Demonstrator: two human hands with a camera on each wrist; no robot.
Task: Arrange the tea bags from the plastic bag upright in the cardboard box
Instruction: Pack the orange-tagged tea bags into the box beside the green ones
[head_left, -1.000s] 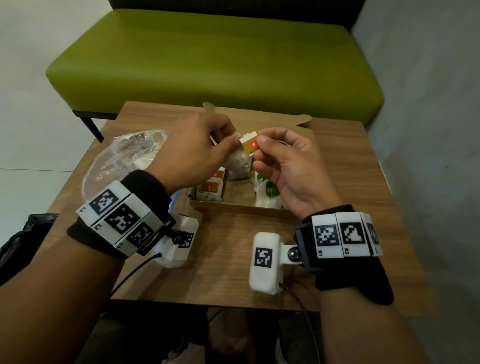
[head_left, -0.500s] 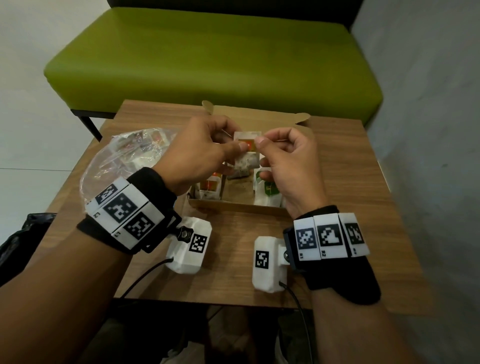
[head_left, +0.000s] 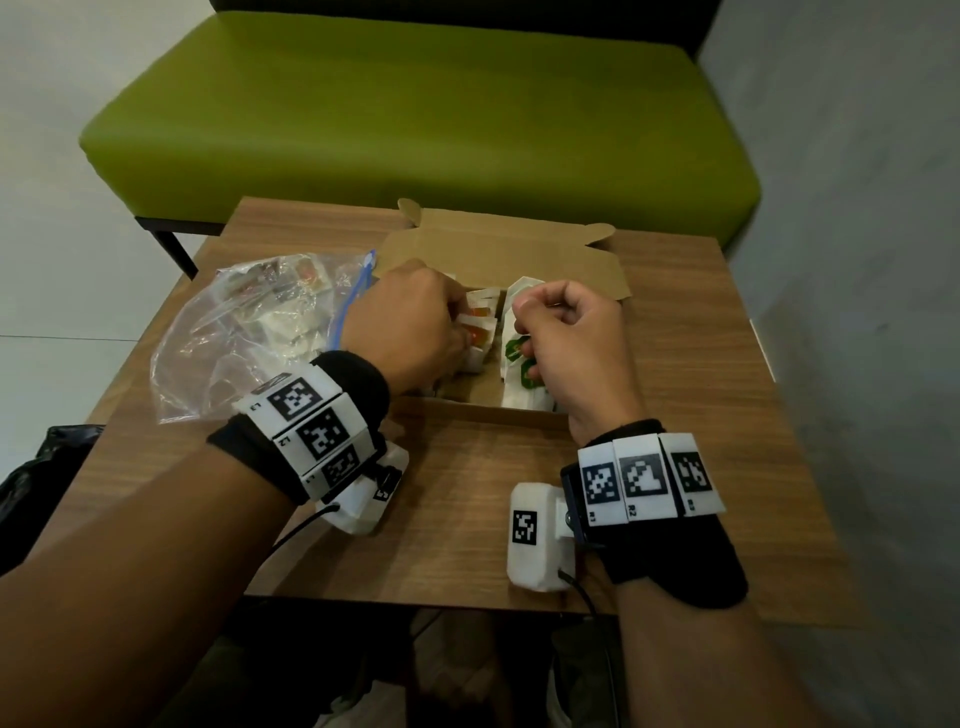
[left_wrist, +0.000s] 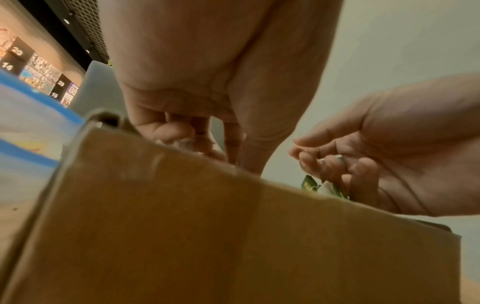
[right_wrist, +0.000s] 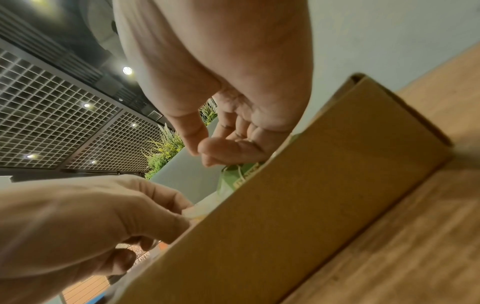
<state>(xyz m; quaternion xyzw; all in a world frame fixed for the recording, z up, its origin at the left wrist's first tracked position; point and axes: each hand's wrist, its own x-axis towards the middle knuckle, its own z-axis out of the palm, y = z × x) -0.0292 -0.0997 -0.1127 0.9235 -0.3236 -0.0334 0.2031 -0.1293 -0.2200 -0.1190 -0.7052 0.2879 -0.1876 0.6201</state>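
Near edge of the cardboard box (head_left: 498, 413) on the surface (head_left: 457, 519). My left hand (head_left: 410, 325) pinches an orange tea bag (head_left: 480, 332) upright in the left row. My right hand (head_left: 576, 343), loosely curled, touches the green tea bags (head_left: 519, 351); grip unclear. Plastic bag (head_left: 244, 332) lies farther left, nearer my left hand.

Fingertips and box contents are hiding from view

The left hand (head_left: 410, 325) is covering the orange-labelled tea bags (head_left: 480, 332), so its grip is staying unclear; the cardboard box (left_wrist: 233, 236) wall is blurring and blocking both wrist views, and the plastic bag (head_left: 249, 322) contents are too crumpled to count.
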